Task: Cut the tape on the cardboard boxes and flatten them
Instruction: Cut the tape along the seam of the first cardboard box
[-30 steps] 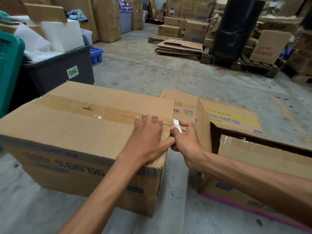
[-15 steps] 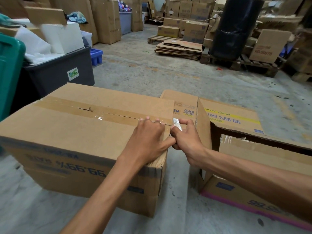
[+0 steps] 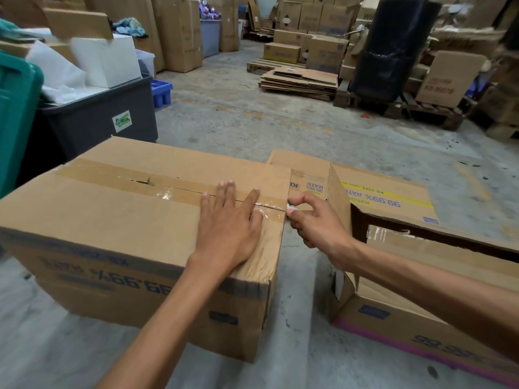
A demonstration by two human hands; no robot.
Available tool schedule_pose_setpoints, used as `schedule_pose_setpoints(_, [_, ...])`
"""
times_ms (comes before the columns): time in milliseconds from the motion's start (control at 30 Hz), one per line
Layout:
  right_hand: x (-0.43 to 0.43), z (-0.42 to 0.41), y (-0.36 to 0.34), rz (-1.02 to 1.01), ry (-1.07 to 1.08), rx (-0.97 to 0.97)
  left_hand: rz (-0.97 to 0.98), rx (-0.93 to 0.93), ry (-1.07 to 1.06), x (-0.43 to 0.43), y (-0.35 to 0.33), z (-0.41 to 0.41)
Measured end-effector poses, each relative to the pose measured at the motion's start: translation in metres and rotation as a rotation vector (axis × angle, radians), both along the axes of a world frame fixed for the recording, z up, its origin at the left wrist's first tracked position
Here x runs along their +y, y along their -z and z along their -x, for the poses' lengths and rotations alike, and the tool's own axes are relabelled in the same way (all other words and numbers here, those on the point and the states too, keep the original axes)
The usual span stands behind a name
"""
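Note:
A closed cardboard box point(image 3: 112, 220) stands on the concrete floor in front of me. A brown tape strip point(image 3: 112, 175) runs along its top seam, and the tape looks wrinkled near the right end. My left hand point(image 3: 230, 228) lies flat on the box top over the seam, fingers spread. My right hand point(image 3: 317, 223) is at the box's right edge, thumb and forefinger pinched on a small shiny piece point(image 3: 289, 206) at the tape's end. I cannot tell whether it is tape or a blade. An opened box point(image 3: 393, 197) lies on its side just right of my right hand.
A dark grey bin point(image 3: 98, 122) and a green bin point(image 3: 16, 113) stand at the left, with a blue crate point(image 3: 161, 91) behind them. Farther back are a stack of flattened cardboard point(image 3: 300, 82), pallets, a black roll point(image 3: 393, 46) and many stacked boxes.
My left hand has gone from curled over the box's right edge to lying flat with its fingers stretched out. My right hand stays pinched at the tape's end, and the shiny piece shows less.

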State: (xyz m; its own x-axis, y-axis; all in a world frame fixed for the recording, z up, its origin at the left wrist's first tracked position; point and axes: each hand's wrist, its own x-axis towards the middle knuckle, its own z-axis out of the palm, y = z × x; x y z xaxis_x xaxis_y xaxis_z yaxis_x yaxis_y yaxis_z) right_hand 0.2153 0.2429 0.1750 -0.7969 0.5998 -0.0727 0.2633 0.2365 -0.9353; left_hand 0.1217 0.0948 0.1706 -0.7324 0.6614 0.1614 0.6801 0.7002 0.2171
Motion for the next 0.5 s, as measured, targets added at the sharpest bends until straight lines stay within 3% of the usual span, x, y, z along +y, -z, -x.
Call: schedule_pose_setpoints(500, [-0.018,-0.021,-0.003,-0.013,-0.007,0.066,0.011,0.051,-0.048,0.009,0.007,-0.003])
